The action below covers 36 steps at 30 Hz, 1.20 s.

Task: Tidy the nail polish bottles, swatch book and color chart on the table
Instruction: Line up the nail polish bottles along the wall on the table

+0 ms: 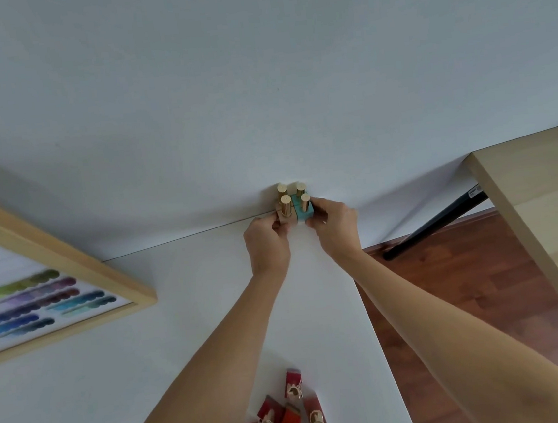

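Several gold-capped nail polish bottles stand in a tight block against the wall at the far edge of the white table (179, 325). My left hand (267, 243) grips the beige bottle (283, 210) at the block's front left. My right hand (336, 226) grips the teal bottle (303, 213) at the front right. Two more bottles (290, 189) stand behind them, mostly hidden. A cluster of red bottles (289, 417) with gold caps stands near the table's front edge. The framed color chart (49, 297) with a light wooden frame lies at the left. No swatch book is in view.
The table's right edge runs down from my right hand; beyond it is brown wooden floor (469, 294). A second, light wood table (545, 200) with a black leg (437, 225) stands at the right. A white wall (256, 76) rises behind.
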Motion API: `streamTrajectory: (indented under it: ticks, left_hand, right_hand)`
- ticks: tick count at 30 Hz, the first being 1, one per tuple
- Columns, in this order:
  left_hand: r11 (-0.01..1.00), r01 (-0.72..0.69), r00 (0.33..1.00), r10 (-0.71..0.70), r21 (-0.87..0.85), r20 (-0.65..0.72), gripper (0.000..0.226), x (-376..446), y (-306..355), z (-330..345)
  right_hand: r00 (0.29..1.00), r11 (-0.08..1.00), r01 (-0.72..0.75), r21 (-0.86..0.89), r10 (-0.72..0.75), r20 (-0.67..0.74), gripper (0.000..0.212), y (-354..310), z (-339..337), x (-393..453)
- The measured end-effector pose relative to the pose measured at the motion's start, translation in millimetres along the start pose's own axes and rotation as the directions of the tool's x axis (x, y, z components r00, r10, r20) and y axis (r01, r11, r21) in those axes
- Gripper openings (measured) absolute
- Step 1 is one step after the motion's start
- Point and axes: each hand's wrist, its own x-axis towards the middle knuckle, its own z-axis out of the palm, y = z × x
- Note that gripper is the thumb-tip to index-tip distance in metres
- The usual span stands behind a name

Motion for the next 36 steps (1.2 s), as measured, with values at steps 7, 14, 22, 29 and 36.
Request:
streamTrajectory:
  ticks: [7,14,22,29,36]
  left_hand:
    - [0.998,0.0,0.987,-0.01,0.065,0.159,0.009,-4,-1,-14]
    - [0.997,0.016,0.899,-0.049,0.081,0.436,0.039,-61,-38,-78]
    - [0.983,0.072,0.841,-0.152,0.171,0.52,0.031,-166,-83,-153]
    - [0.988,0.05,0.791,-0.129,0.147,0.598,0.055,-227,-97,-163]
    - [0.99,-0.023,0.912,-0.037,0.141,0.408,0.023,-251,-96,-154]
  right_hand:
    - [0.998,0.998,-0.058,-0.022,0.058,0.014,0.042,-5,-2,-9]
    - [0.987,0.993,-0.109,-0.053,0.114,0.111,0.038,12,-25,-89]
    - [0.894,0.982,-0.124,-0.144,0.173,0.413,0.027,23,-56,-180]
    - [0.796,0.983,0.097,-0.155,0.017,0.605,0.046,-20,-45,-205]
    - [0.732,0.964,0.137,-0.227,0.056,0.679,0.027,-44,-30,-204]
